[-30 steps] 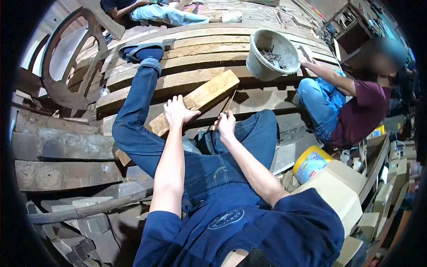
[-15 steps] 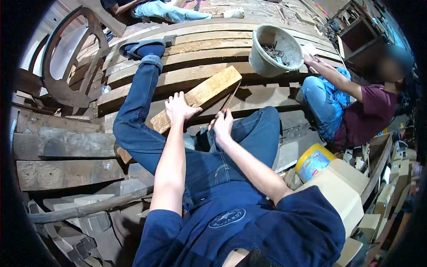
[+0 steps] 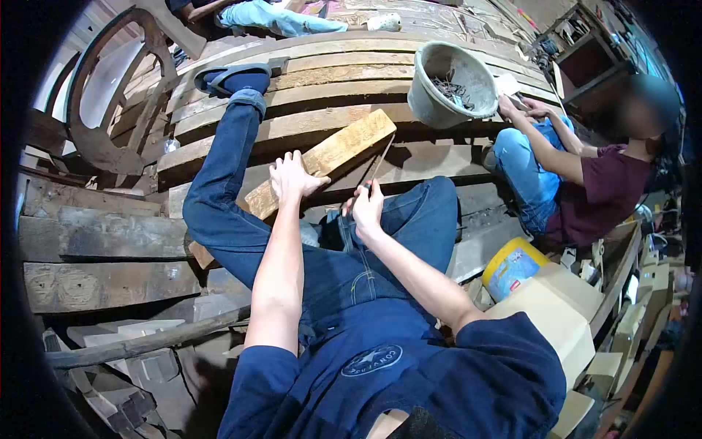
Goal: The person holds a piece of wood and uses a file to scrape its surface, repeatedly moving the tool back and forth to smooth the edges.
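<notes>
A squared wooden block (image 3: 344, 150) lies at a slant across the planks before me, one end between my legs. Over its upper face and far edge lies my left hand (image 3: 291, 177), gripping it with the thumb stretched to the right. My right hand (image 3: 367, 208) is closed round the dark handle of a long, thin-bladed tool (image 3: 381, 157). The blade slants up and away along the block's near side, its tip right by the far end. What kind of tool this is, I cannot tell.
Beyond the block stands a grey bucket (image 3: 453, 84) with nail-like metal pieces. A person (image 3: 607, 175) sits at the right, hands near the bucket. Near my right elbow are a yellow-blue tub (image 3: 514, 269) and a cardboard box (image 3: 552, 311). A curved wooden frame (image 3: 77, 102) stands left.
The person at the right has brought both hands together and drawn their arms in. My hands, the block and the tool have hardly moved.
</notes>
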`<action>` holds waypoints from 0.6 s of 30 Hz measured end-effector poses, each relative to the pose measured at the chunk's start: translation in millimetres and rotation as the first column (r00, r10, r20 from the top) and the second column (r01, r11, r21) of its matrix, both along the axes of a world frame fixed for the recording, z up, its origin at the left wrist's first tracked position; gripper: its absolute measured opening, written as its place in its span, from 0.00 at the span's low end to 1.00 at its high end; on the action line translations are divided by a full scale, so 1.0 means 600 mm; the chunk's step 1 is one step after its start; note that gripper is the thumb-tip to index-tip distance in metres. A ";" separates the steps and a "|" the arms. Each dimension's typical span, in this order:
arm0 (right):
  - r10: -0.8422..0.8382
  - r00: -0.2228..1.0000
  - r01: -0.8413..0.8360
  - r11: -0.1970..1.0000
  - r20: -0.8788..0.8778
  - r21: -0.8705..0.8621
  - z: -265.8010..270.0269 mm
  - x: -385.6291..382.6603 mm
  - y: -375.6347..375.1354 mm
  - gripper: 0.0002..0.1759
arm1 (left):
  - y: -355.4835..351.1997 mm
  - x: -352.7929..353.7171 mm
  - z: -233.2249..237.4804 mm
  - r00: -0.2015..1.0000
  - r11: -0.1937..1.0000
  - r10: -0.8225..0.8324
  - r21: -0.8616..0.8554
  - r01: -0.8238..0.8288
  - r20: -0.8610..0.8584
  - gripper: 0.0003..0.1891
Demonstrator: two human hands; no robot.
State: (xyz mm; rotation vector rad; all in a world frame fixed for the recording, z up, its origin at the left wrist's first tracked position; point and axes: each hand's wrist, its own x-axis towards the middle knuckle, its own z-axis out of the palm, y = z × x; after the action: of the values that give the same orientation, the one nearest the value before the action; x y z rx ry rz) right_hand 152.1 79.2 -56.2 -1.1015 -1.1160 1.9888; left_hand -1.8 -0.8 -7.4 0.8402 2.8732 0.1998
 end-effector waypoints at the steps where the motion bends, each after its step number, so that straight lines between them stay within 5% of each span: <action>1: -0.001 0.999 0.000 1.000 0.043 0.019 0.010 -0.016 0.010 0.02 | 0.000 -0.002 -0.002 1.000 1.000 0.006 0.008 -0.006 -0.009 0.55; 5: -0.070 0.997 0.074 0.987 -0.033 0.145 -0.034 -0.072 0.094 0.05 | 0.002 -0.001 -0.005 0.999 1.000 0.020 0.015 -0.020 -0.027 0.58; 14: 0.008 0.997 -0.019 0.988 -0.071 -0.155 0.069 0.017 -0.022 0.02 | 0.004 -0.004 0.001 1.000 1.000 0.003 -0.002 -0.003 -0.008 0.57; 18: -0.062 0.986 0.047 0.994 -0.156 -0.102 0.084 -0.059 -0.040 0.05 | 0.001 -0.005 -0.020 0.999 1.000 0.011 0.012 -0.011 -0.051 0.56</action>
State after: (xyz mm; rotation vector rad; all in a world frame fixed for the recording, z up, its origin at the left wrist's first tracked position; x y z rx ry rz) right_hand 117.0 55.1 -5.9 -0.9917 -0.9047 2.0670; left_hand -4.9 -0.3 -19.1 0.8438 2.9269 0.1991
